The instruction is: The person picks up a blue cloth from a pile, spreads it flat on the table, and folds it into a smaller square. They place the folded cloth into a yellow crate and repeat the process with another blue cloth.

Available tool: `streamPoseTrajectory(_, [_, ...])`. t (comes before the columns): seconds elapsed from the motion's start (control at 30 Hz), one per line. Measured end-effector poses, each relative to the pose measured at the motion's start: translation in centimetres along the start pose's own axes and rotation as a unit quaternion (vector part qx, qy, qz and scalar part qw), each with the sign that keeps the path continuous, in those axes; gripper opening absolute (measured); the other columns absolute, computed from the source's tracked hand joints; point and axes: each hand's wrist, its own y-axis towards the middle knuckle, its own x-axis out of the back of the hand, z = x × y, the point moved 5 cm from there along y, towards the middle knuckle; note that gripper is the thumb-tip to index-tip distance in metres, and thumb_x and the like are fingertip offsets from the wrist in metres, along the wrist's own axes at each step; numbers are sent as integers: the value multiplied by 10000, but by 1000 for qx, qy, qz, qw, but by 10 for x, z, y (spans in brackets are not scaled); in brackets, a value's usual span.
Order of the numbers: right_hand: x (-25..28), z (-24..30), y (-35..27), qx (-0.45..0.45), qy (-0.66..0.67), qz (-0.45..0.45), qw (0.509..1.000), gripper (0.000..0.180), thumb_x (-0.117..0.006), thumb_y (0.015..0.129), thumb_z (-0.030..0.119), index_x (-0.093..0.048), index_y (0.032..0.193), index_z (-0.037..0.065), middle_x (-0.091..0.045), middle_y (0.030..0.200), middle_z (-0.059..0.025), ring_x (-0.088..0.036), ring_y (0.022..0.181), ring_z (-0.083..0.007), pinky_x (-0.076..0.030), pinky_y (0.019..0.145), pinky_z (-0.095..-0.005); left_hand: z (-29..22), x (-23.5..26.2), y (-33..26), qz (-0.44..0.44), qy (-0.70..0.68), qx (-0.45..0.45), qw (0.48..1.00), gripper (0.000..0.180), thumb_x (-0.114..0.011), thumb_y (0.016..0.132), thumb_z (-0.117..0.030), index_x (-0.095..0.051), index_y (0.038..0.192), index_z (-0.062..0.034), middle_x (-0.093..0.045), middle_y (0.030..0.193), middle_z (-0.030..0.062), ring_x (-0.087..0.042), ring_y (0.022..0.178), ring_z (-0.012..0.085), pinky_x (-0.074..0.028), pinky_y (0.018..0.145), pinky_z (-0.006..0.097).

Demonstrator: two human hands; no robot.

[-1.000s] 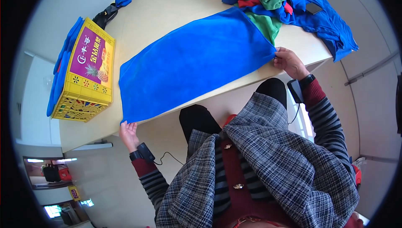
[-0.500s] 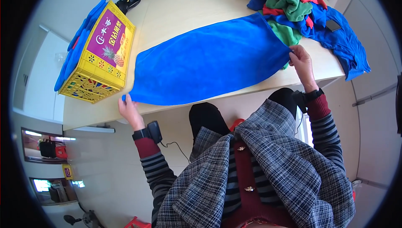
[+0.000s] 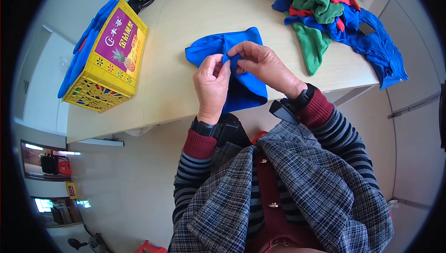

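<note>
both hands [image 3: 234, 69] pinch folded blue cloth [image 3: 241, 83] | yellow crate [image 3: 108, 58] holds blue cloths [image 3: 81, 55]

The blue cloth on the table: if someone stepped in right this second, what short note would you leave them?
Left hand and right hand: both pinch the blue cloth at its middle.
Cloth: folded into a small bundle near the table front edge.
Done: it is folded over at least once.
Left: a heap of blue, green and red cloths lies unfolded at far right. Yellow crate stands at left.
</note>
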Motion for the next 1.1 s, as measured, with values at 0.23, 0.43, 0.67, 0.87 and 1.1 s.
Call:
streamPoseTrajectory(0.23, [-3, -3, -2, 71, -20, 16, 997, 358, -522, 974, -90, -589, 1299, 43, -647, 1065, -33, -622, 981, -103, -542, 919, -281, -20, 3, -2, 8, 109, -97, 989, 152, -708, 877, 38, -665, 1015, -8, -668, 884, 119, -661, 746, 267, -549, 670, 343])
streamPoseTrajectory(0.43, [-5, 4, -6, 72, -63, 30, 995, 382, -529, 968, -95, -606, 1309, 59, -650, 1066, -25, -617, 989, -102, -544, 916, -287, -28, 4, -6, 6, 158, -147, 976, 180, -697, 854, 45, -679, 1022, -16, -680, 928, 126, -684, 811, 317, -567, 704, 379])
streamPoseTrajectory(0.67, [-5, 2, -4, 97, -92, 20, 991, 335, -552, 975, -58, -656, 1267, 71, -667, 1053, -21, -620, 953, -102, -556, 866, -290, -31, 1, -13, -2, 213, -218, 952, 209, -698, 832, 37, -688, 1032, -24, -683, 957, 109, -691, 837, 308, -575, 715, 387])
streamPoseTrajectory(0.87, [-6, 7, 3, 123, -189, 13, 974, 263, -599, 955, -4, -684, 1199, 47, -705, 950, -65, -667, 854, -153, -562, 790, -299, -24, 3, -11, -2, 205, -197, 959, 206, -699, 831, 39, -688, 1026, -27, -684, 958, 108, -689, 832, 308, -572, 707, 385])
streamPoseTrajectory(1.1, [-10, 8, 15, 188, -327, 0, 926, 202, -619, 946, 20, -691, 1134, 30, -698, 871, -107, -679, 769, -202, -566, 740, -315, -11, 14, -27, -23, 136, -101, 985, 183, -713, 838, 16, -682, 1013, -25, -681, 956, 109, -679, 789, 298, -558, 685, 380])
